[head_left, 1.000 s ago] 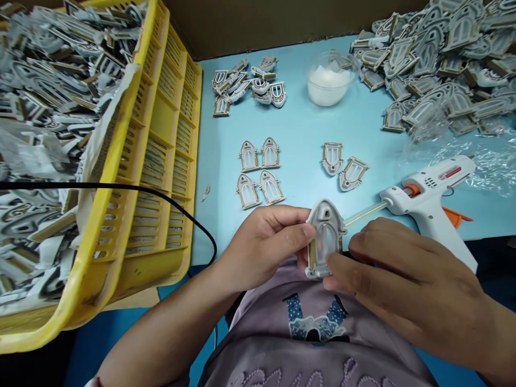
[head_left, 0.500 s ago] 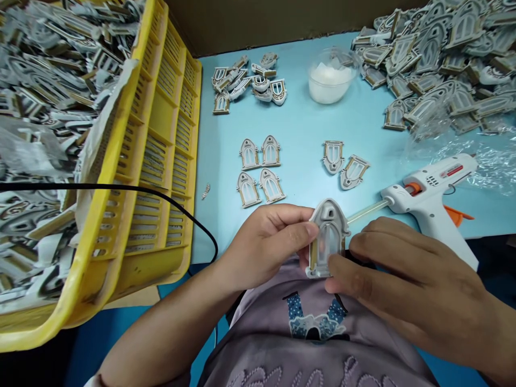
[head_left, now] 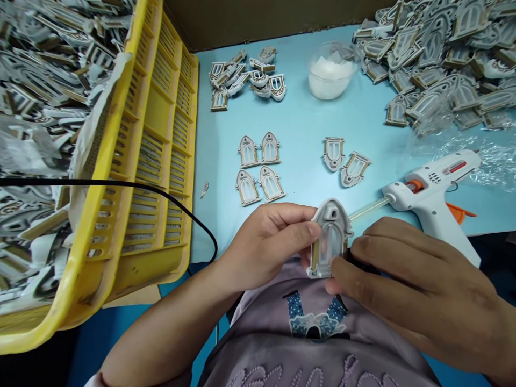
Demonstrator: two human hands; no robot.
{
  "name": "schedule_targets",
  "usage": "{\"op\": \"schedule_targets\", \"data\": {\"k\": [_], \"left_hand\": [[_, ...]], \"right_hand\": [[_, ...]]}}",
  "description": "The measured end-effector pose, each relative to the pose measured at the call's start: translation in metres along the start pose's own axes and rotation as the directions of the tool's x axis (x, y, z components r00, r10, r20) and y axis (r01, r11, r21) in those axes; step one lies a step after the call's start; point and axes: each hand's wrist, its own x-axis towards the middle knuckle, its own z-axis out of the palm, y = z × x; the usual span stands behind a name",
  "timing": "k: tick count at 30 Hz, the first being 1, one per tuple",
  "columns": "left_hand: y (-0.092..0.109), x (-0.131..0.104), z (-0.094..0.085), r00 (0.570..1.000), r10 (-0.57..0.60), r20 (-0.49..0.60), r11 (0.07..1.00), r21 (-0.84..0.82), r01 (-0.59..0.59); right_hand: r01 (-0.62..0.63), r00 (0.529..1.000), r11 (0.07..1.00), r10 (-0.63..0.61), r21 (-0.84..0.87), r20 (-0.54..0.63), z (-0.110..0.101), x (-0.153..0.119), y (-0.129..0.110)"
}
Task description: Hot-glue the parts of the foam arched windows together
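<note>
Between my hands, upright above the table's near edge, is a small grey arched window frame (head_left: 331,220) with gold-brown sides and a clear pane. My left hand (head_left: 272,244) pinches its left side, thumb on the front. The thumb and fingertips of my right hand (head_left: 415,290) close on its lower right corner. Just beyond my right hand a white glue gun (head_left: 433,188) with an orange trigger lies on its side, a clear glue stick (head_left: 371,209) poking out of its back. Past my hands lie two loose window frames (head_left: 334,153) and a group of several more (head_left: 269,183).
A yellow plastic basket (head_left: 155,123) heaped with similar parts stands at left, a black cable (head_left: 169,199) crossing it. At the back are a small pile of parts (head_left: 237,75) and a clear tub (head_left: 330,78) of white material. More frames (head_left: 435,59) and plastic wrap (head_left: 484,150) lie right.
My hands keep the same grip on the window frame, which sits very slightly further right in view. The camera view has shifted a little; nothing on the table has been moved.
</note>
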Motion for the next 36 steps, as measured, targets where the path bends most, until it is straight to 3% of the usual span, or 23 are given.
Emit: {"op": "schedule_targets", "data": {"k": [26,32,36], "left_hand": [[0.002,-0.002,0.001,1.000,0.017,0.018,1.000,-0.024,-0.016],[0.004,-0.004,0.002,1.000,0.020,0.023,0.999,-0.041,-0.019],[0.003,-0.004,0.001,1.000,0.010,-0.010,1.000,-0.003,-0.011]], "right_hand": [[-0.013,0.998,1.000,0.013,0.010,-0.061,0.004,-0.002,0.000],[-0.060,0.990,0.996,0.067,0.063,-0.121,0.002,-0.006,-0.004],[-0.128,0.987,0.990,0.134,0.064,-0.094,-0.003,-0.007,-0.009]]}}
